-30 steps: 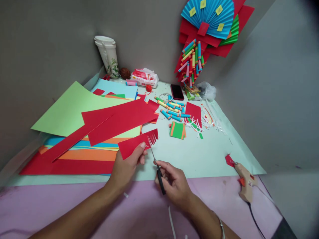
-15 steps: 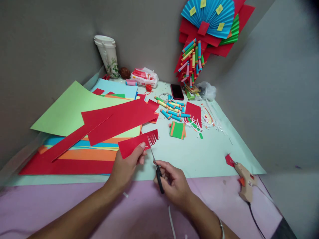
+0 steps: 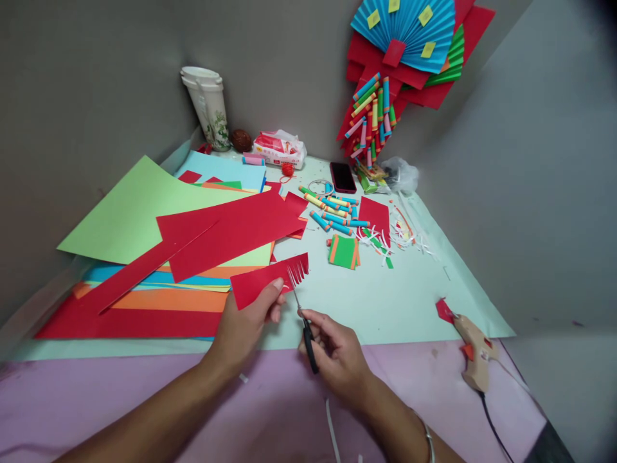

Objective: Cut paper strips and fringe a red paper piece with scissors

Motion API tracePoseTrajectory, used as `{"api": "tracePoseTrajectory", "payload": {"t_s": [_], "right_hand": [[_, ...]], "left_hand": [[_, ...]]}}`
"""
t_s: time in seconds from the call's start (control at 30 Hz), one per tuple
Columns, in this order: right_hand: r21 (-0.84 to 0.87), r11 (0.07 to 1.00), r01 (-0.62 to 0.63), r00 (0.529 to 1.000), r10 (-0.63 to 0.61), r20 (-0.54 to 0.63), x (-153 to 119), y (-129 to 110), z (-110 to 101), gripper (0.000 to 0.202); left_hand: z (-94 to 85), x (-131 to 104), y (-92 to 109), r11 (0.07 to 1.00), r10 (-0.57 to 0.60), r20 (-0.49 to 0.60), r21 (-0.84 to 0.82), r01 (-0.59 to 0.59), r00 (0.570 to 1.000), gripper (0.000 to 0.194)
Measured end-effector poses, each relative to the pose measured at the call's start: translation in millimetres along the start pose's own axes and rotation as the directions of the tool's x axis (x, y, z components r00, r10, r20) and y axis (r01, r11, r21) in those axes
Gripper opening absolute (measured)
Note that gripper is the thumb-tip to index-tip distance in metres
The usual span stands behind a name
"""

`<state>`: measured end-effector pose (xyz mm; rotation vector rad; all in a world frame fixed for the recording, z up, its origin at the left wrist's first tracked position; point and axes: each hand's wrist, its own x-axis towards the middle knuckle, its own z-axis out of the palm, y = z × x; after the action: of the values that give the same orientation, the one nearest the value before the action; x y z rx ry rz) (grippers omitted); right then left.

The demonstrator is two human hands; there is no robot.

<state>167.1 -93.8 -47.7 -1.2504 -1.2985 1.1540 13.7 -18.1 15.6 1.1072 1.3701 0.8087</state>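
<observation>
A red paper strip (image 3: 255, 283) is pinched between the thumb and fingers of my left hand (image 3: 250, 321). Several narrow slits along its right end make a fringe. My right hand (image 3: 337, 354) grips black-handled scissors (image 3: 309, 341), fingers closed round the handles. Their blades point up and away from me, at the paper's edge beside the fringe. Whether the blades are parted is too fine to make out. Behind my left hand lie a large red paper sheet (image 3: 231, 231) and stacked coloured sheets (image 3: 178, 299).
Small coloured paper rolls (image 3: 337, 212) lie mid-table near green paper squares (image 3: 343, 252) and white paper scraps (image 3: 376, 241). A glue gun (image 3: 475, 354) rests at the right edge. At the back stand a white cup (image 3: 209, 109), tissue pack (image 3: 279, 148) and phone (image 3: 342, 177).
Both hands, with the red paper strip and the scissors, have shifted very slightly to the right. Both grips stay as they were, and the table's things lie unchanged.
</observation>
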Motion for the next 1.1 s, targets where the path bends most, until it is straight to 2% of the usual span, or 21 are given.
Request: {"api": "tracePoseTrajectory", "payload": {"t_s": [0.27, 0.43, 0.53, 0.67, 0.83, 0.97, 1.1], "right_hand": [[-0.036, 0.997, -0.065, 0.998, 0.064, -0.012, 1, -6, -1, 0.042], [-0.017, 0.998, -0.054, 0.998, 0.054, -0.025, 2, -6, 0, 0.042], [-0.025, 0.999, -0.036, 0.999, 0.036, -0.029, 2, -4, 0, 0.041], [-0.030, 1.000, -0.008, 0.999, 0.007, -0.031, 2, -1, -1, 0.040], [-0.002, 1.000, 0.001, 1.000, -0.002, -0.013, 1, 0, -1, 0.042], [-0.029, 0.999, -0.030, 0.999, 0.029, -0.024, 1, -2, -1, 0.042], [-0.040, 0.999, -0.037, 0.999, 0.036, -0.029, 2, -4, -2, 0.043]], "left_hand": [[2.0, -1, 0, 0.999, 0.041, 0.027, 0.024, -0.042, 0.999, 0.047], [3.3, -3, 0, 0.999, 0.033, 0.051, 0.015, -0.034, 0.998, 0.047], [3.2, -2, -5, 0.998, 0.006, 0.065, -0.067, -0.002, 0.998, 0.045], [4.5, 2, -11, 0.962, -0.022, 0.112, -0.268, 0.052, 0.993, 0.037], [6.6, 3, -4, 0.905, -0.073, 0.173, -0.402, 0.139, 0.982, 0.036], [5.2, 2, -4, 0.914, -0.077, 0.185, -0.378, 0.144, 0.980, 0.036], [1.8, 2, -11, 0.975, -0.036, 0.176, -0.208, 0.073, 0.984, 0.041]]}}
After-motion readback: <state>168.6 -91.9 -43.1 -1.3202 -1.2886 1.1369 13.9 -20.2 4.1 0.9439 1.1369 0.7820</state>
